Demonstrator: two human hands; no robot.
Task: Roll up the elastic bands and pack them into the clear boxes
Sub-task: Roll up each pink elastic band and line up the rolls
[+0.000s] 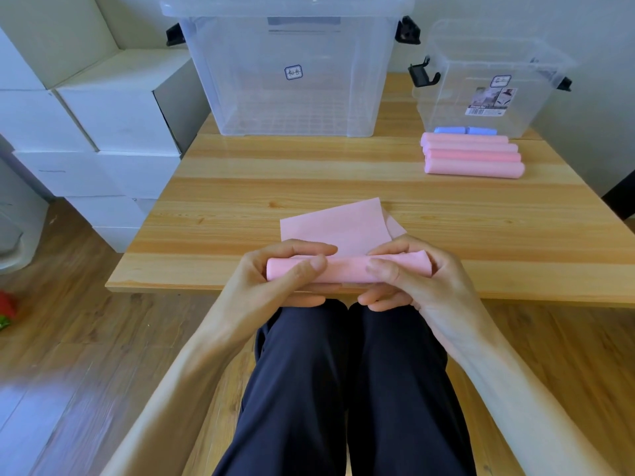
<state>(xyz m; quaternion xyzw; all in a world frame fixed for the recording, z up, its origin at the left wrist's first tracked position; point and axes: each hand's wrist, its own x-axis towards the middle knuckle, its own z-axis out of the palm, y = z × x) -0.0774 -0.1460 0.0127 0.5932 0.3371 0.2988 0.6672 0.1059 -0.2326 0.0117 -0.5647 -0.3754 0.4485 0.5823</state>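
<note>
A pink elastic band (338, 226) lies at the near edge of the wooden table (240, 187), its near part wound into a roll. My left hand (275, 273) grips the roll's left half, thumb on top and fingers curled round it. My right hand (415, 276) grips the right half the same way. The flat tail of the band stretches away from me. Several rolled pink bands (472, 158) lie stacked at the far right, with blue rolls (464, 130) behind them. A large clear box (292, 73) with its lid on stands at the back, a smaller clear box (488, 84) to its right.
White cartons (96, 132) are stacked against the wall left of the table. My legs in dark trousers (343, 389) sit under the table's near edge. Wooden floor lies to the left, with something red (7, 305) at the far left edge.
</note>
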